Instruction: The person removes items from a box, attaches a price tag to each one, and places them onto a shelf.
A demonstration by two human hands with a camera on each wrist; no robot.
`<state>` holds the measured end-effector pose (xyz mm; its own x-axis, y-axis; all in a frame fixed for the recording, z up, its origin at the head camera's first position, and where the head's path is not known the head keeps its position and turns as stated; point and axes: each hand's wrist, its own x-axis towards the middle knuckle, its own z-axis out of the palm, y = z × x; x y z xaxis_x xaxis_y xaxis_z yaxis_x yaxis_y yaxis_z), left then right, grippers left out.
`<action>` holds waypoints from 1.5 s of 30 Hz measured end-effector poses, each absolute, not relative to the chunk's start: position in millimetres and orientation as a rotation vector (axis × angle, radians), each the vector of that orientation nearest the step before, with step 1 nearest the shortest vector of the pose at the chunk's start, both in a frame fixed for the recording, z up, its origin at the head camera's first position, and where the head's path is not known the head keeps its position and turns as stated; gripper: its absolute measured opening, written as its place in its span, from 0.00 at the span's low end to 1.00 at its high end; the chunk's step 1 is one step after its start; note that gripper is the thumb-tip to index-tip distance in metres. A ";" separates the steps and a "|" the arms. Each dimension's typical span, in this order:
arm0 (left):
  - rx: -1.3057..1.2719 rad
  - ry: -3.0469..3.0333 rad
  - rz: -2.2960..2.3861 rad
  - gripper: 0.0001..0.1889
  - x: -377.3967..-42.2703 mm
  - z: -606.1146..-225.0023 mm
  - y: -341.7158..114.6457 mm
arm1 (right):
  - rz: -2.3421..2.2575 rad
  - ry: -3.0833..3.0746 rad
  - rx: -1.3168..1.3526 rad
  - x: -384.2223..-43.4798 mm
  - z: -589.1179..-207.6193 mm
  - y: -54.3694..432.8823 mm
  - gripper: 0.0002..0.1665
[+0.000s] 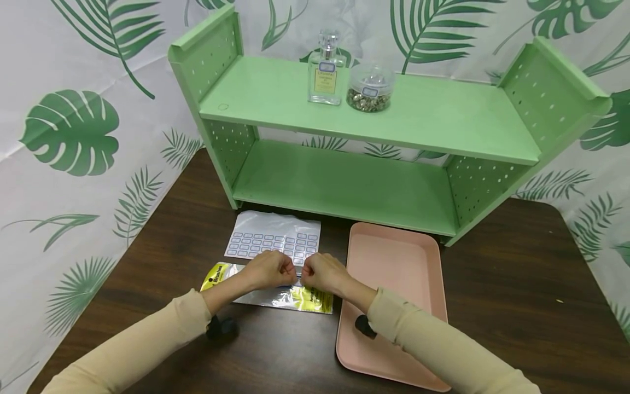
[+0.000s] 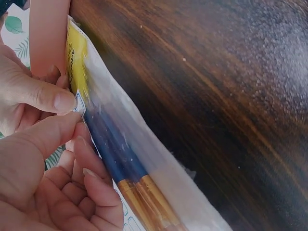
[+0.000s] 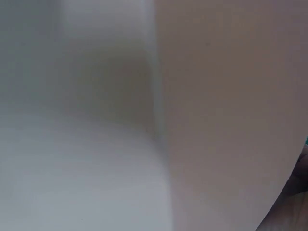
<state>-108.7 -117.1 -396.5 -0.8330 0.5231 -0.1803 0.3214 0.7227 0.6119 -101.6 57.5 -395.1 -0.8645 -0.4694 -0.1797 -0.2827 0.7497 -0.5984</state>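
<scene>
Head view showed both hands meeting over the table's front edge, knuckles nearly touching. Left hand [image 1: 268, 269] & right hand [image 1: 322, 272] each had fingers curled, thumb against forefinger, pinching a small white label [image 2: 79, 107] between them (seen clearly only in left wrist view, where it sat at the thumb tips). Directly under the hands lay a clear packet [image 1: 275, 293] w/ yellow header, flat on the dark wood table [image 1: 517, 284]; left wrist view showed blue pens w/ gold bands inside it. Just behind the hands, a sticker sheet [image 1: 273, 236] w/ rows of blue-bordered labels lay flat, touching the packet's far edge. Pink tray [image 1: 394, 257] sat just right of the packet, right forearm crossing its near corner. Green shelf unit [image 1: 418, 117] stood at the back; on its upper shelf a perfume bottle [image 1: 326, 71] & a round clear jar [image 1: 370, 87] stood side by side, each labelled. Right wrist view was a blur, nothing readable.
</scene>
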 end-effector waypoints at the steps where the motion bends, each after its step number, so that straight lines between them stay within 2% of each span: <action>1: 0.658 2.589 0.826 0.04 -108.6 -396.6 -117.0 | -0.822 2.633 -0.585 -101.5 -395.3 57.6 0.11; 25: 0.707 2.612 0.781 0.05 -109.1 -399.1 -116.2 | -0.762 2.697 -0.642 -98.0 -400.4 57.3 0.10; 40: 0.659 2.654 0.772 0.06 -110.4 -398.2 -127.7 | -0.819 2.715 -0.624 -96.6 -403.0 58.0 0.14; 45: 0.541 2.686 0.867 0.06 -115.5 -392.0 -139.3 | -0.839 2.714 -0.628 -96.1 -403.9 58.1 0.13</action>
